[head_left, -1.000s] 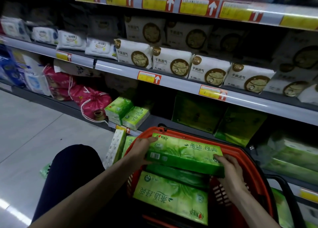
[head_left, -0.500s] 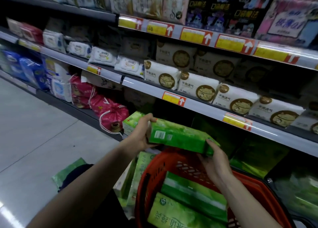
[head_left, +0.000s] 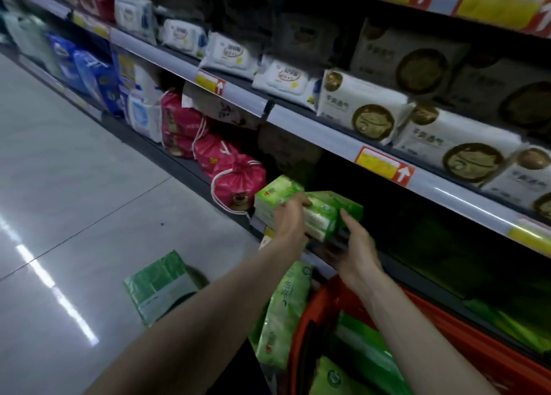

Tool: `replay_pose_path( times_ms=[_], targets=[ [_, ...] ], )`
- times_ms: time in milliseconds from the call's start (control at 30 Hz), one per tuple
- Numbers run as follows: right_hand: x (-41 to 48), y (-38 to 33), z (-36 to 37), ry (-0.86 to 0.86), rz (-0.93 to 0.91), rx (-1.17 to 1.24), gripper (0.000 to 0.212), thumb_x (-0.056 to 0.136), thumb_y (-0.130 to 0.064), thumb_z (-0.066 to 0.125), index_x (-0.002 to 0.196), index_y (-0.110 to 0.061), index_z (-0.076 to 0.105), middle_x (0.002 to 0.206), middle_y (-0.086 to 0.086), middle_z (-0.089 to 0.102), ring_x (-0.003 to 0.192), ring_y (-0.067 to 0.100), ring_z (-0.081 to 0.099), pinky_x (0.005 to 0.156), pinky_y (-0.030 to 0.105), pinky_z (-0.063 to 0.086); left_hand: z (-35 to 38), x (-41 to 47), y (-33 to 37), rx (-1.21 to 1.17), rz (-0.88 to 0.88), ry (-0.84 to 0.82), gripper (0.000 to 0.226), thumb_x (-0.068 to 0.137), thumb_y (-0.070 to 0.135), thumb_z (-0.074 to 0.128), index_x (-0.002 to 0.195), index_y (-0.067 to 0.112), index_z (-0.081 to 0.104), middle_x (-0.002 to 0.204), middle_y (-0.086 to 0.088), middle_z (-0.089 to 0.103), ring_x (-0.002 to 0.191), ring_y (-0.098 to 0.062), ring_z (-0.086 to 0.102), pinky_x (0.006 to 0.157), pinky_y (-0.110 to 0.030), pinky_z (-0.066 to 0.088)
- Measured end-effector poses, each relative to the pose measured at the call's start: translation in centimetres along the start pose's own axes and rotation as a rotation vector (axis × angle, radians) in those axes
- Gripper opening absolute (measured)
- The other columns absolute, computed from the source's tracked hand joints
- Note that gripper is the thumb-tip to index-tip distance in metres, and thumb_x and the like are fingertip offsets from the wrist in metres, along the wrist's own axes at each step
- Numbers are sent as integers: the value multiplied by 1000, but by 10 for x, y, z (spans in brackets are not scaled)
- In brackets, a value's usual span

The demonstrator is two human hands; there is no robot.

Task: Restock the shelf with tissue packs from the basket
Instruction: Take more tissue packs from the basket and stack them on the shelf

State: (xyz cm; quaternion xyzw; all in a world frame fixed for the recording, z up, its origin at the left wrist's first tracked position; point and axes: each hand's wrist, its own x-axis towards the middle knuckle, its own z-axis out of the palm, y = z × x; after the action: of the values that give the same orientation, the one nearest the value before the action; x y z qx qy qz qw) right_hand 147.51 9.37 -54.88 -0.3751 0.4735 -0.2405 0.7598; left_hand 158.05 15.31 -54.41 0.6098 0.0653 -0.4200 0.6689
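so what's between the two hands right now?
Head view: only the green tissue pack, at the bottom shelf's front edge. The left hand grips its left end and the right hand holds its right end.

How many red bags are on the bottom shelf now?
3 red bags: one beside the white packs, one in the middle, one next to the green tissue packs. Others may be hidden behind.

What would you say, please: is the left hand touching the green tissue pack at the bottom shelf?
Touching. The head view shows the left hand curling its fingers over the top of the green tissue pack, with no gap.
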Motion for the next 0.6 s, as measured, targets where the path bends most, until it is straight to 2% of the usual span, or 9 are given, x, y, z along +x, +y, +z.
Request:
replay_pose_path(
  times_ms=[67,100,167,267,367,467,533,600],
  targets=[
    [14,3,11,-23,22,-73,31,93,-32,78,113,-9,75,99,16,80,87,34,78,81,45,64,2,20,-9,-30,-68,-7,55,52,37,69,100,9,71,95,-21,74,82,-39,72,74,-52,63],
    [23,4,13,-25,36,-106,31,92,-30,79,114,-8,76,98,17,80,85,33,78,77,42,63,3,30,-12,-26,-85,-13,60,46,36,69,99,8,72,100,-22,75,89,-42,73,82,-58,62],
    [40,6,14,-32,80,-127,27,92,-24,78,112,-7,75,94,18,79,77,32,76,68,38,59,3,43,-14,-24,-106,-22,60,43,30,72,99,7,71,106,-26,74,97,-44,72,89,-61,59],
    [61,10,14,-24,105,-113,21,93,-13,75,111,-3,75,93,20,79,79,35,77,67,41,60,-6,55,-8,-63,-207,-73,57,62,24,74,114,4,67,118,-26,69,105,-42,70,86,-48,62],
    [85,21,16,-15,80,-100,32,89,-9,78,120,-2,72,106,22,79,94,39,77,65,41,63,-11,72,-10,-106,-235,-64,68,69,28,75,130,2,61,122,-22,67,107,-38,69,77,-40,61],
    [106,37,22,14,64,-100,38,85,-4,81,122,-4,70,108,22,78,94,41,78,70,50,65,-13,79,-12,-267,-219,29,53,90,38,59,129,3,69,118,-21,73,100,-38,72,71,-38,60],
    [118,50,25,38,62,-141,39,83,-5,84,120,-8,71,110,19,78,94,40,78,80,58,64,-14,89,-15,-384,-182,80,55,101,42,42,129,4,69,120,-25,72,103,-40,70,82,-46,59],
    [128,60,29,82,37,-214,44,78,-12,90,119,-14,72,113,14,78,97,36,76,89,60,62,-16,102,-20,-424,-147,133,58,106,44,34,137,3,61,113,-20,70,96,-36,66,94,-45,51]
  ],
)
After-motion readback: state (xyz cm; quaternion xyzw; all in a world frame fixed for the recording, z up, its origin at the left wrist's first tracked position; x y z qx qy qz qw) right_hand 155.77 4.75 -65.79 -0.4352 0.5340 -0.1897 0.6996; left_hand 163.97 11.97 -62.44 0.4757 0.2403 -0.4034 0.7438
